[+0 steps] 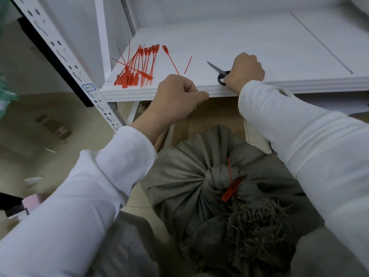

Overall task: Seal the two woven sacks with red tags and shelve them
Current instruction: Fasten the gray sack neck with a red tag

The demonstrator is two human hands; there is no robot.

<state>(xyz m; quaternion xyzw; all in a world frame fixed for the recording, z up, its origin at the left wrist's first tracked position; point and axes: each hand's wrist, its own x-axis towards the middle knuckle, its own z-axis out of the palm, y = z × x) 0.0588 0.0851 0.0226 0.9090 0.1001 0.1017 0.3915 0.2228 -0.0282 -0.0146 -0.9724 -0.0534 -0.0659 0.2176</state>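
Tagged woven sack (189,176): soft, bulky, probably heavy, so grip gathered neck under red tag (231,188); right hand (246,70) fingers hold scissors (219,73), left hand (175,98) fingers curled, contents undeterminable.

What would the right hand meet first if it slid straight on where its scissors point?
Likely only bare shelf: the right hand grips the scissors, whose tip aims just past the far end of the cut red strip and might brush it.

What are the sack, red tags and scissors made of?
The sack looks like coarse woven fabric, matte grey, fraying at its mouth. The red tags seem plastic: thin, smooth, bendy strips. The scissors have a grey, metal-looking blade and dark handle.
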